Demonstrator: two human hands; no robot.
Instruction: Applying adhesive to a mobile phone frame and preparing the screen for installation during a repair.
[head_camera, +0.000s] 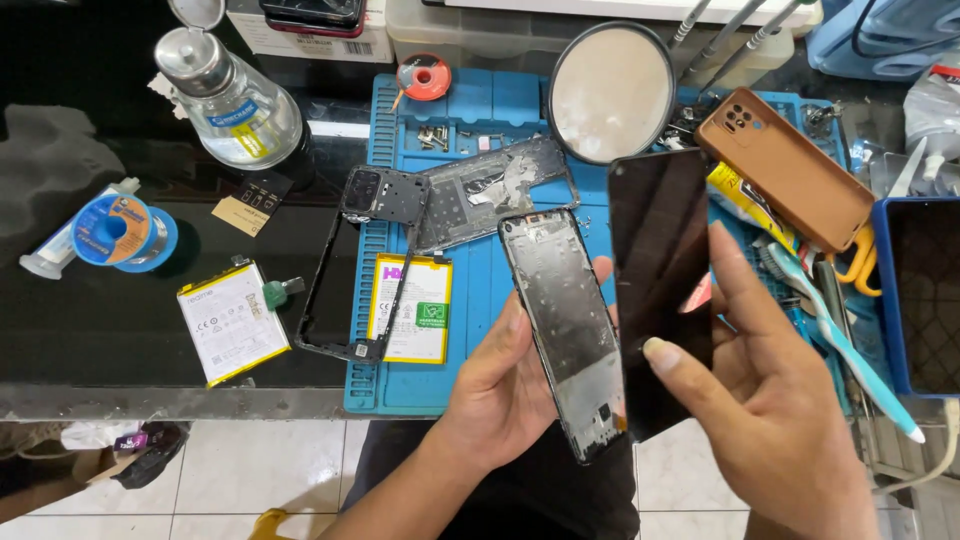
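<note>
My left hand (505, 380) grips a bare phone frame (565, 320) with a grey metal inner plate, tilted with its lower end toward me. My right hand (760, 400) holds a black phone screen panel (660, 285) upright just to the right of the frame, thumb on its front edge. The two parts nearly touch along their long sides. Both are held above the front edge of a blue work mat (480, 290).
On the mat lie a black middle frame (360, 260), a yellow-edged battery (410, 308), a grey back plate (495, 190) and small screws. A second battery (232, 322), solder spool (125, 232), glass bottle (232, 100), round mirror (612, 90), brown phone case (785, 165) and toothbrush (840, 335) surround them.
</note>
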